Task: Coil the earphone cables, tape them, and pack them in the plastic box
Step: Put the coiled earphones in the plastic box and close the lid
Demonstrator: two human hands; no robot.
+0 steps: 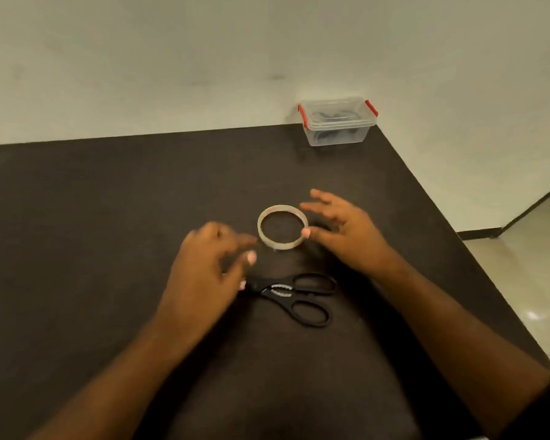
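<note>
Two bare forearms reach in from the near edge over the black scissors point(294, 296), the left hand point(204, 268) loosely spread, the right hand point(346, 227) splayed with thumb touching the tape roll point(282, 227), the lidded plastic box point(338, 123) far right on the dark table point(92, 217).

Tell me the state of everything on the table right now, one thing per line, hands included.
Plastic box: lid on, red clips at both ends, dark items inside, at the far right corner of the table.
Tape roll: lying flat, between the hands.
Scissors: lying flat, handles spread apart, blades hidden under the left hand.
Left hand: open, holding nothing.
Right hand: open, thumb tip at the roll's rim.
</note>
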